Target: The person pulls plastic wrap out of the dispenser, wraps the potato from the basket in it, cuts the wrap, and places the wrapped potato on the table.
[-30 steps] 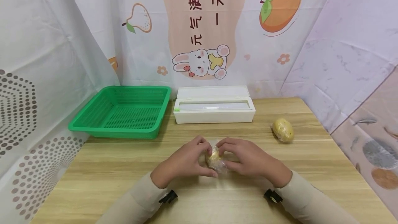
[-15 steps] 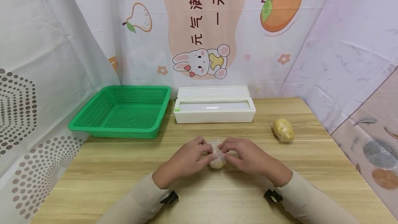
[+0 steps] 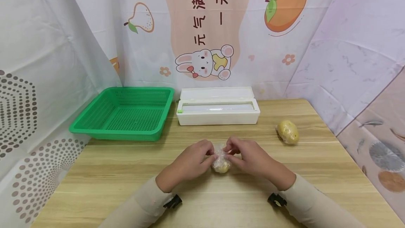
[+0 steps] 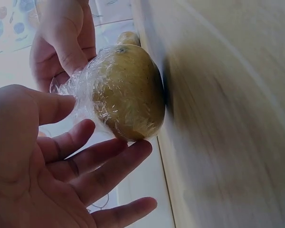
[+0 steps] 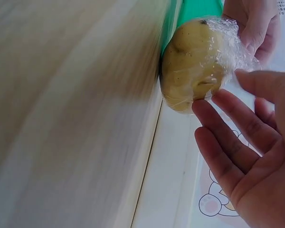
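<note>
A potato stands on the table in front of me, with clear plastic wrap bunched at its top. From the left, my left hand has thumb and forefinger at the gathered wrap, and its other fingertips rest against the potato's side in the left wrist view. My right hand holds the wrap from the opposite side between thumb and fingers. In the right wrist view its fingertips touch the wrapped potato. The exact pinch on the thin film is partly hidden in the head view.
Another wrapped potato lies at the right of the wooden table. A white wrap dispenser, lid up, stands at the back. A green basket is at the back left, and printed cloth hangs behind.
The potato has been turned between my hands. Its loose wrap, spread out toward me earlier, is now bunched at the top, and the fingers have drawn in around it.
</note>
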### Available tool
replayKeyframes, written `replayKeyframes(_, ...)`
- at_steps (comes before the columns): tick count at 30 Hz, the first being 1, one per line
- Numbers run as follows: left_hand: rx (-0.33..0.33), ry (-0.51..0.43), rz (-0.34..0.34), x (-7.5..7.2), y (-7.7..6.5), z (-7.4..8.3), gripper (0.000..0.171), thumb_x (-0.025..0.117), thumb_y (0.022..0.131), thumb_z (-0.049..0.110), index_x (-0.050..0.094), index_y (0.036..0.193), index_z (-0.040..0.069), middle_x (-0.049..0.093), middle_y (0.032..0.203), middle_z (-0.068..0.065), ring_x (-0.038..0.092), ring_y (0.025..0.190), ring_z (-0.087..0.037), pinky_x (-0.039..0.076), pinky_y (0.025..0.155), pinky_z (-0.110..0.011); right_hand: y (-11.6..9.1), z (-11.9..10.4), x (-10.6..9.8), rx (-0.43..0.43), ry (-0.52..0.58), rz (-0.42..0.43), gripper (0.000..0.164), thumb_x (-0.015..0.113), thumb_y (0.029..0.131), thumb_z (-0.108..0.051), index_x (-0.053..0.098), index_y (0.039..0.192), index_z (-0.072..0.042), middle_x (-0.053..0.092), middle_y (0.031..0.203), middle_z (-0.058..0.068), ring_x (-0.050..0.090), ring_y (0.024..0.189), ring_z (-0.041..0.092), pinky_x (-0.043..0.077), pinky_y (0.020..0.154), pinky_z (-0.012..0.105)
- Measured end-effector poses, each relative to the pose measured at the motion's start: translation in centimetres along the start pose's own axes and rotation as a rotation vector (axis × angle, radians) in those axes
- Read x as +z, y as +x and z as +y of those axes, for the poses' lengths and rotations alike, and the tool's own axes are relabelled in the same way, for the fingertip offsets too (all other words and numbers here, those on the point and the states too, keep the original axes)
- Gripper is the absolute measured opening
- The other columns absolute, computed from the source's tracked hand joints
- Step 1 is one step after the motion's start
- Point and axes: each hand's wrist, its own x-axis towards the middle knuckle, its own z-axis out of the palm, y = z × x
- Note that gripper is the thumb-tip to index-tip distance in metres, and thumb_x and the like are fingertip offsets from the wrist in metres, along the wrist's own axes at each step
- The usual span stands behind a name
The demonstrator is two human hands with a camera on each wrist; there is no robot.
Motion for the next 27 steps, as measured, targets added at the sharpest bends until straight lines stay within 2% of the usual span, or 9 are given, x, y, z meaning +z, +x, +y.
replayKeyframes(5,-0.002,-0.004,0.010,0.26,0.05,-0.03,0.013,0.062,0.104,0.031,0.059,0.098,0.020,0.056,0.094,0.009,0.054,0.081,-0.009,0.048,0.071,-0.024,0.06,0.09,0.22,-0.112,-0.058,0.075,0.025,0.078,0.091,-0.008,0.059,0.088,-0.023,0.069,0.087,-0.016,0.066,0.080,-0.001,0.059,0.073,0.025)
replayKeyframes(7,-0.001,-0.001,0.018,0.40,0.09,-0.06,0.013,0.063,0.103,0.031,0.058,0.098,0.020,0.055,0.093,0.009,0.053,0.080,-0.009,0.047,0.071,-0.024,0.10,0.19,0.29,-0.163,-0.080,0.092,0.028,0.077,0.089,-0.001,0.061,0.085,-0.024,0.067,0.083,-0.017,0.062,0.076,-0.002,0.057,0.070,0.023)
replayKeyframes(10,0.005,0.016,0.026,0.60,0.12,-0.15,0.013,0.064,0.103,0.030,0.057,0.097,0.021,0.054,0.092,0.009,0.052,0.080,-0.009,0.046,0.070,-0.024,0.09,0.33,0.34,-0.203,-0.090,0.099,0.029,0.077,0.087,0.003,0.069,0.086,-0.025,0.069,0.085,-0.018,0.064,0.079,-0.001,0.057,0.073,0.024)
replayKeyframes(14,0.009,0.027,0.029,0.72,0.12,-0.15,0.012,0.063,0.103,0.029,0.056,0.099,0.020,0.054,0.094,0.008,0.052,0.082,-0.009,0.047,0.072,-0.024,0.00,0.41,0.28,-0.171,-0.049,0.070,0.021,0.079,0.090,-0.005,0.078,0.097,-0.024,0.075,0.097,-0.016,0.070,0.089,0.000,0.060,0.078,0.028)
replayKeyframes(19,0.007,-0.003,0.012,0.72,0.21,-0.04,0.012,0.059,0.106,0.028,0.054,0.112,0.019,0.057,0.102,0.003,0.057,0.091,-0.011,0.052,0.080,-0.028,-0.03,0.31,0.14,-0.086,0.010,0.019,0.014,0.077,0.094,-0.016,0.078,0.106,-0.022,0.076,0.102,-0.011,0.070,0.087,-0.001,0.062,0.077,0.028)
replayKeyframes(23,0.005,-0.007,-0.009,0.72,0.24,-0.05,0.018,0.055,0.108,0.028,0.054,0.126,0.026,0.059,0.110,0.002,0.061,0.098,-0.011,0.055,0.086,-0.034,0.06,0.14,0.03,-0.050,0.019,-0.020,0.012,0.076,0.096,-0.019,0.077,0.107,-0.022,0.074,0.104,-0.011,0.069,0.088,-0.001,0.062,0.077,0.029)
replayKeyframes(27,0.002,0.001,-0.016,0.61,0.19,-0.02,0.022,0.055,0.108,0.029,0.054,0.130,0.031,0.059,0.109,0.001,0.061,0.094,-0.011,0.055,0.083,-0.035,0.15,0.07,-0.13,-0.037,0.012,-0.060,0.015,0.075,0.097,-0.018,0.078,0.111,-0.022,0.073,0.106,-0.011,0.068,0.088,0.001,0.061,0.075,0.027)
